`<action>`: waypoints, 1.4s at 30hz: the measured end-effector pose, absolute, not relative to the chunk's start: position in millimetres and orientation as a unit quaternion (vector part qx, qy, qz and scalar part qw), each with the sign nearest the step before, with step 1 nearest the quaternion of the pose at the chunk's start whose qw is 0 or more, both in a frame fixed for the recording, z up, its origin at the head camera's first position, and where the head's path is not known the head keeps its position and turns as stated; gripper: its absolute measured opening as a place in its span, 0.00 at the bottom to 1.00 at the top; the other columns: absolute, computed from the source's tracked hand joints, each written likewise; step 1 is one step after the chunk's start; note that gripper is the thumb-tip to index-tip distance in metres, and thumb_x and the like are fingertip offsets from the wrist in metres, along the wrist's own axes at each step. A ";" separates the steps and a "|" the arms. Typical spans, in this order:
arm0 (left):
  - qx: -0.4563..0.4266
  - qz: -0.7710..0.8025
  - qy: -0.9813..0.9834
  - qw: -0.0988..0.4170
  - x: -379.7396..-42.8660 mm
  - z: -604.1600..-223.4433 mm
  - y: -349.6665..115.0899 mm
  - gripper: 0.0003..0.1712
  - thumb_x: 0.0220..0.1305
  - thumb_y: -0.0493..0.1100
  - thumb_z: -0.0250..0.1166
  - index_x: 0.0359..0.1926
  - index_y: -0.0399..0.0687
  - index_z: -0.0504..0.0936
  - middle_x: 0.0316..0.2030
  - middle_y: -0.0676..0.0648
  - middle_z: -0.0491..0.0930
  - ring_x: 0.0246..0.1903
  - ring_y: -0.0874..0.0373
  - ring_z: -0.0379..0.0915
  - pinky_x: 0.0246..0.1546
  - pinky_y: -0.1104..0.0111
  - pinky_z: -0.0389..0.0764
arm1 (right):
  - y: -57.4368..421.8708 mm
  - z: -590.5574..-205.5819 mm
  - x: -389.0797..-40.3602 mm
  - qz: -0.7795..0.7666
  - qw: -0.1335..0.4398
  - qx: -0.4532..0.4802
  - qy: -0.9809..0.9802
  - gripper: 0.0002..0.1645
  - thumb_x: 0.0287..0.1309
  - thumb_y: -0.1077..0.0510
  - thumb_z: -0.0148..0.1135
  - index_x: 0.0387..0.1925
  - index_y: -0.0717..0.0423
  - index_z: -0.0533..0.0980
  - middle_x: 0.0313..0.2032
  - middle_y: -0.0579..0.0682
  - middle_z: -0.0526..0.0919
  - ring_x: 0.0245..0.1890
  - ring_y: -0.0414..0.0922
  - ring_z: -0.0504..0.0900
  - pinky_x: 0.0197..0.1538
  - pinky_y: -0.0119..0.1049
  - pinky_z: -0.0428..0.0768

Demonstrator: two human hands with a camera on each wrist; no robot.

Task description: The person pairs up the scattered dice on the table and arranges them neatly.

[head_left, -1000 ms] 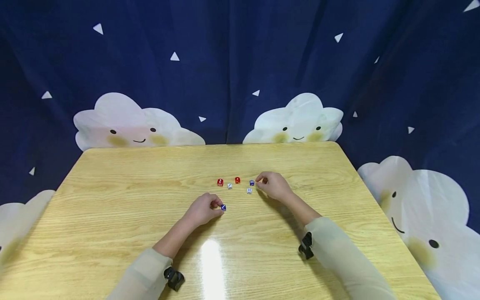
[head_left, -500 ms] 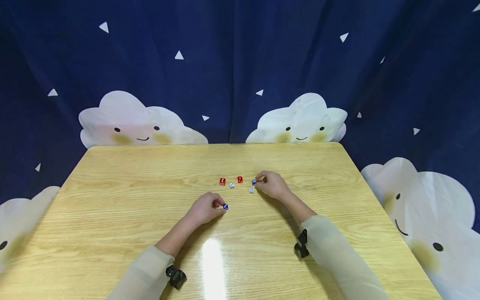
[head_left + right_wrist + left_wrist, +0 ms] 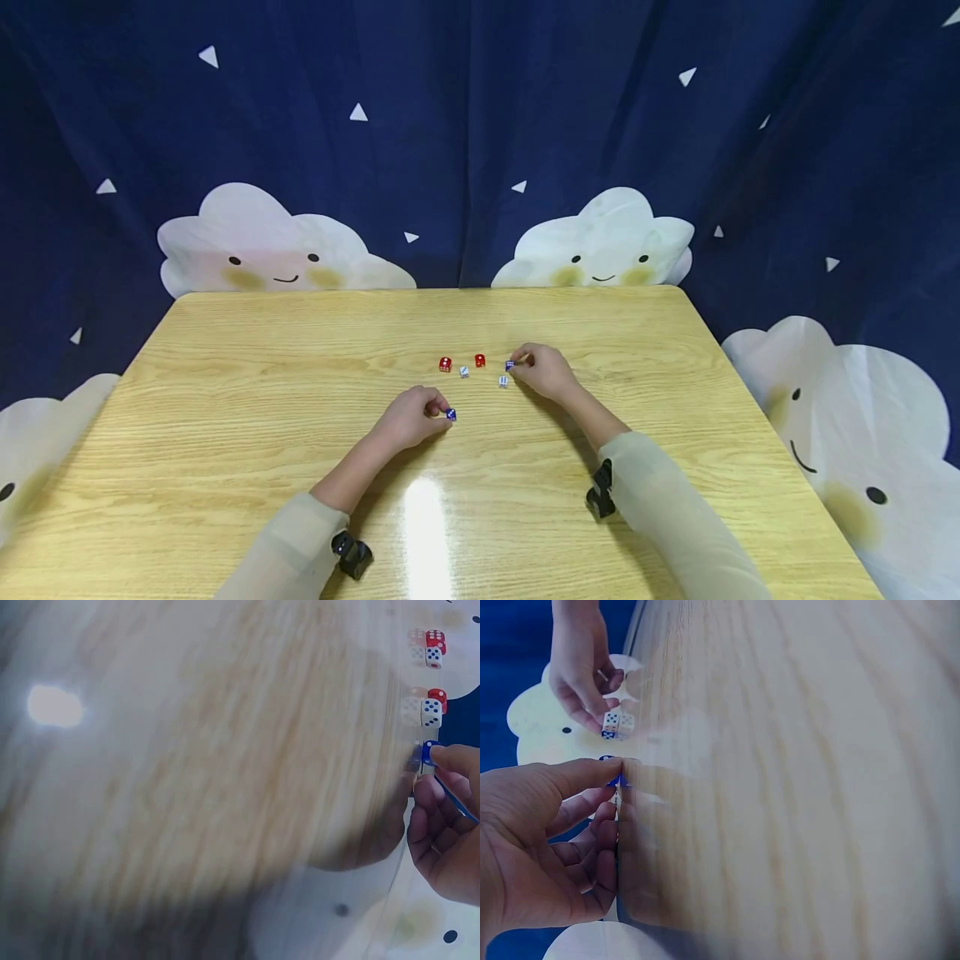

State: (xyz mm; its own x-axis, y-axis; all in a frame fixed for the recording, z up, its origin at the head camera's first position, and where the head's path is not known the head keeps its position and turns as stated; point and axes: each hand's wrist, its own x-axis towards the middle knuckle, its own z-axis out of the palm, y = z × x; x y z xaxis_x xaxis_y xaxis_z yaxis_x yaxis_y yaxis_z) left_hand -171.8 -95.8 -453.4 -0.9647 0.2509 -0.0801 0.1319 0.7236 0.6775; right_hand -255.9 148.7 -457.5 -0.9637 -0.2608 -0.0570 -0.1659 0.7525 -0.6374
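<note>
Thumb and fingers of my left hand (image 3: 408, 417) pinch a blue die (image 3: 451, 414) at the middle of the table, nearer to me than the other dice. Farther off and to the right, my right hand (image 3: 545, 371) pinches a second blue die (image 3: 509, 365) by its right side. The right wrist view shows the thumb over part of that blue die (image 3: 429, 752), low at the tabletop. A white die (image 3: 503, 381) lies just in front of it. To its left are a red die (image 3: 480, 360), a white die (image 3: 463, 372) and another red die (image 3: 446, 364).
The light wooden table (image 3: 262, 375) reaches back to a dark blue curtain (image 3: 450, 125) with white clouds and triangles. A bright glare (image 3: 426, 533) lies on the near tabletop. Black wrist cameras (image 3: 352, 555) sit at both cuffs.
My right fingertips, beside the far blue die a second ago, have come onto it and pinch it; it has turned slightly. My left hand keeps its hold. The head view has shifted slightly.
</note>
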 end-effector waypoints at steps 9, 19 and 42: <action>0.101 0.360 0.923 0.087 -170.5 -452.6 -97.1 0.08 0.51 0.42 0.71 0.31 0.47 0.81 0.29 0.50 0.73 0.31 0.59 0.66 0.34 0.68 0.69 | 156.6 -450.4 -251.9 -0.341 0.085 -0.109 0.930 0.15 0.59 0.53 0.60 0.44 0.57 0.77 0.21 0.48 0.77 0.17 0.41 0.71 0.22 0.32 0.69; 0.102 0.357 0.924 0.090 -170.9 -455.8 -96.3 0.08 0.51 0.42 0.71 0.31 0.47 0.81 0.28 0.50 0.72 0.30 0.60 0.66 0.34 0.68 0.69 | 167.8 -447.8 -246.7 -0.335 0.073 -0.114 0.933 0.15 0.59 0.53 0.59 0.44 0.58 0.77 0.22 0.49 0.75 0.13 0.40 0.70 0.21 0.33 0.69; 0.109 0.362 0.922 0.086 -172.0 -453.7 -97.0 0.07 0.51 0.41 0.70 0.31 0.46 0.80 0.28 0.50 0.72 0.30 0.59 0.65 0.33 0.69 0.68 | 170.4 -442.7 -234.5 -0.345 0.063 -0.138 0.926 0.13 0.60 0.54 0.59 0.44 0.57 0.78 0.24 0.49 0.76 0.10 0.39 0.68 0.17 0.32 0.67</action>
State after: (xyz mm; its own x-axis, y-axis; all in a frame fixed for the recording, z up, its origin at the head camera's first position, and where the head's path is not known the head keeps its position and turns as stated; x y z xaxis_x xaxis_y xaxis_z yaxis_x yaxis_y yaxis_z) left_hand -172.0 -97.0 -453.7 -0.9617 0.2624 -0.0790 0.1385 0.7145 0.6858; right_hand -234.5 170.4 -442.7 -0.9540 -0.2990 -0.0216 -0.2120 0.7238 -0.6566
